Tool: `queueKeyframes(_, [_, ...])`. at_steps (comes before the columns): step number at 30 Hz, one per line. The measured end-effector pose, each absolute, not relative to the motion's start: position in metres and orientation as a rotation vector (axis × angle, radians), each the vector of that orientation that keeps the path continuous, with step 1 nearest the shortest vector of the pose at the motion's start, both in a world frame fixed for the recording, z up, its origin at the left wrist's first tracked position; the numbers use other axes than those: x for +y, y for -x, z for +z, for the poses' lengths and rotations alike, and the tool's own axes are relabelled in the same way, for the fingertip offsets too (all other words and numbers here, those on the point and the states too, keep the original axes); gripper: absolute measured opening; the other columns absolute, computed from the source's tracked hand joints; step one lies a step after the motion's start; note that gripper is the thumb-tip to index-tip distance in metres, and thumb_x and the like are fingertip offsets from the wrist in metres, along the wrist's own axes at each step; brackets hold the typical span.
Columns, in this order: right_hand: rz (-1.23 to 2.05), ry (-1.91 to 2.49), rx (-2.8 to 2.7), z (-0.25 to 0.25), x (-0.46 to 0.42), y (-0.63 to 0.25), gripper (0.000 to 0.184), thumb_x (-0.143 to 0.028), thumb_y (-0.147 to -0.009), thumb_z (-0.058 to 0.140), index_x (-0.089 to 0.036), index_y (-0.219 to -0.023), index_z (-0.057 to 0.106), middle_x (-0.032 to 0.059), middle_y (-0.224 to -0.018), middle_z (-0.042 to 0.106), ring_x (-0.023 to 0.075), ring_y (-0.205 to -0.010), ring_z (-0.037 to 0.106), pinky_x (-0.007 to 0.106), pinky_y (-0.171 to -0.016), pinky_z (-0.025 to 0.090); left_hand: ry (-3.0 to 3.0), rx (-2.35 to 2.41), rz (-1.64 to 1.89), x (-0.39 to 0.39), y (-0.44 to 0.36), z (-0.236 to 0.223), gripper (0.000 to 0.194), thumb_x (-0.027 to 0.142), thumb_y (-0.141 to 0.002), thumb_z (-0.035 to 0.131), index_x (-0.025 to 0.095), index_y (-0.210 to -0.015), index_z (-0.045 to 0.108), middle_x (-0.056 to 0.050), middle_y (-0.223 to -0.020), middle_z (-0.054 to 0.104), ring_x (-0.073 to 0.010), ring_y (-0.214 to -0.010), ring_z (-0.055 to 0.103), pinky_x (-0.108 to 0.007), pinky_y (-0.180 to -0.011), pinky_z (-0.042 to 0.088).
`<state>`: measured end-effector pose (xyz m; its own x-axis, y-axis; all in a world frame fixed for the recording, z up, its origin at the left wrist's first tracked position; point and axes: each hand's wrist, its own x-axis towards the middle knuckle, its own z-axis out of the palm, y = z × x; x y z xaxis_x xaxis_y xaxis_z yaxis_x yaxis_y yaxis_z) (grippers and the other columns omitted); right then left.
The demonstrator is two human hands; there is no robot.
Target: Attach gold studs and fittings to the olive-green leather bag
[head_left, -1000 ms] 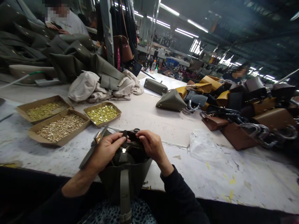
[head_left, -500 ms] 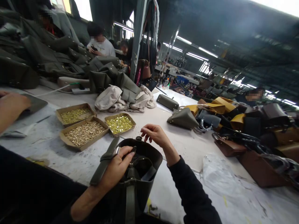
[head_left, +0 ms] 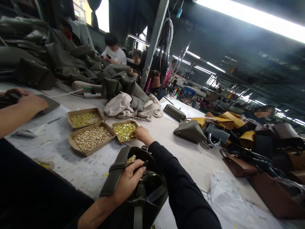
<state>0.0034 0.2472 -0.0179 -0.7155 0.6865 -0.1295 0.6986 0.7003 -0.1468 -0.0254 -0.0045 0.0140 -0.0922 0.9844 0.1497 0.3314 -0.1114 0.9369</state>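
Note:
My left hand grips the rim and a strap with a gold clasp of a dark olive bag that stands at the table's near edge. My right hand reaches forward to the nearest cardboard tray of small gold metal pieces; its fingers curl down into the tray's right corner, and what they pinch is hidden.
Two more cardboard trays of gold hardware lie left of it. A co-worker's hand rests on the table at far left. Beige cloth, olive bags and a pile of brown and yellow bags crowd the table.
My right hand has left the bag and stretched forward to the gold-filled tray. The view has swung up and left; my left hand keeps its hold on the bag.

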Motion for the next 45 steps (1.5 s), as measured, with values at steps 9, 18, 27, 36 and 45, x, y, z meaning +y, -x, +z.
queueKeyframes(9, [-0.295,-1.268,2.847,-0.028,0.245,0.000,0.023,-0.037,-0.103,0.067,-0.017,-0.115,0.070,0.0083,-0.120,0.069,0.0246,-0.113,0.067,0.047,-0.100,0.056,-1.464,1.402,1.229,-0.002,0.025,0.014,0.027,0.036,-0.092,0.055,0.020,-0.077,0.070,-0.003,-0.074,0.069,-0.0198,-0.075,0.063,-0.028,-0.070,0.050])
queueKeyframes(18, [-0.462,-1.405,2.852,-0.035,0.250,-0.003,0.025,-0.037,-0.104,0.065,-0.018,-0.120,0.070,0.0087,-0.125,0.070,0.0246,-0.114,0.068,0.047,-0.101,0.056,-1.439,1.421,1.209,-0.001,0.024,0.016,0.031,0.042,-0.092,0.055,0.019,-0.078,0.070,-0.005,-0.078,0.069,-0.0220,-0.080,0.063,-0.031,-0.075,0.049])
queueKeyframes(27, [-0.527,-1.386,2.784,-0.031,0.251,-0.006,0.027,-0.036,-0.102,0.068,-0.017,-0.121,0.068,0.0089,-0.125,0.069,0.0253,-0.113,0.067,0.047,-0.099,0.057,-1.410,1.425,1.209,-0.002,0.024,0.023,0.032,0.045,-0.089,0.056,0.018,-0.080,0.072,-0.006,-0.083,0.072,-0.0237,-0.083,0.065,-0.034,-0.079,0.049])
queueKeyframes(36, [-0.652,-1.479,2.738,-0.032,0.250,-0.002,0.024,-0.035,-0.101,0.069,-0.016,-0.117,0.069,0.0083,-0.122,0.068,0.0248,-0.111,0.067,0.047,-0.098,0.057,-1.438,1.420,1.247,-0.001,0.023,0.025,0.033,0.044,-0.088,0.056,0.019,-0.072,0.069,-0.005,-0.076,0.069,-0.0225,-0.078,0.063,-0.032,-0.073,0.049])
queueKeyframes(45, [-1.133,-1.655,2.751,-0.035,0.255,-0.017,0.022,-0.035,-0.102,0.068,-0.015,-0.112,0.070,0.0069,-0.113,0.071,0.0220,-0.101,0.070,0.042,-0.091,0.060,-1.394,1.421,1.272,-0.002,0.023,0.023,0.032,0.044,-0.087,0.058,0.019,-0.073,0.070,-0.005,-0.074,0.069,-0.0218,-0.075,0.063,-0.031,-0.072,0.049])
